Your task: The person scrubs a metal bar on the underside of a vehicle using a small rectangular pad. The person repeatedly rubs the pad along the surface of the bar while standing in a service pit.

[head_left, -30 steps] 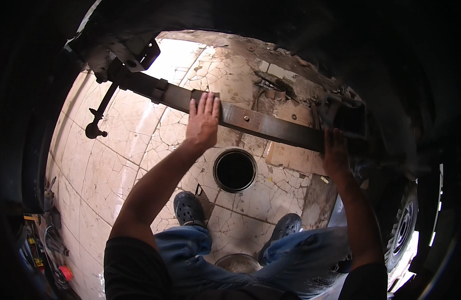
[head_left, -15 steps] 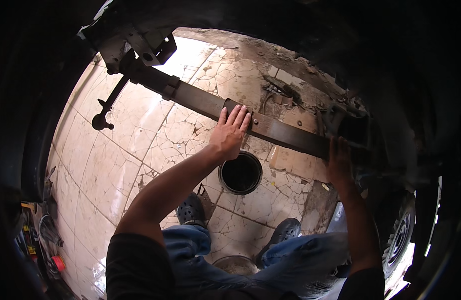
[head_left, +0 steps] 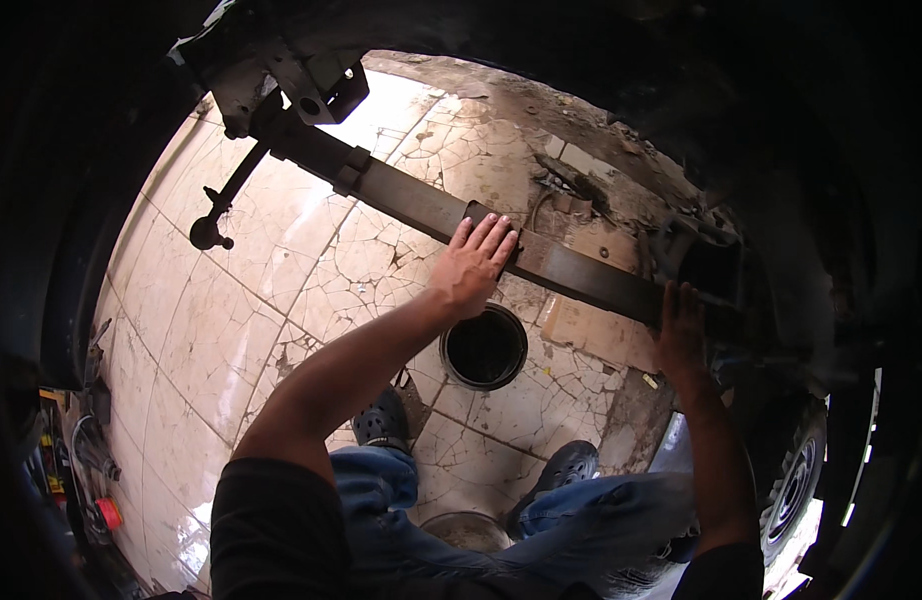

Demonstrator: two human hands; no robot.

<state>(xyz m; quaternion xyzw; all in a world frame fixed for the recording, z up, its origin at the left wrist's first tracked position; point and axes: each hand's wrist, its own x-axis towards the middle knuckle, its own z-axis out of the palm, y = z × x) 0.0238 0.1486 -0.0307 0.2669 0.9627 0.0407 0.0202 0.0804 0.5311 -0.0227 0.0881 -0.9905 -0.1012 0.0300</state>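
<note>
A long leaf spring [head_left: 418, 198] runs slantwise from the bracket [head_left: 334, 95] at upper left down to the dark area at right. My left hand [head_left: 471, 268] lies on its middle, fingers stretched over a dark flat piece that it partly covers. Farther right, my right hand [head_left: 683, 330] rests against the spring's shaded end with its fingers pointing up. That hand is in shadow, and the spring's far right end is lost in the dark. A metal clip [head_left: 352, 171] wraps the spring near its left part.
A rod with a ball joint [head_left: 207, 233] hangs at left. Below the spring, a round dark container [head_left: 484, 347] stands on cracked tiles [head_left: 211, 330]. Cardboard [head_left: 601, 330] lies at right, near a wheel [head_left: 793, 480]. Dark vehicle parts close in around the view.
My left hand has slid slightly right along the spring, covering a bolt head that showed beside it before. The right hand stays at the spring's right part. The view has shifted a little.
</note>
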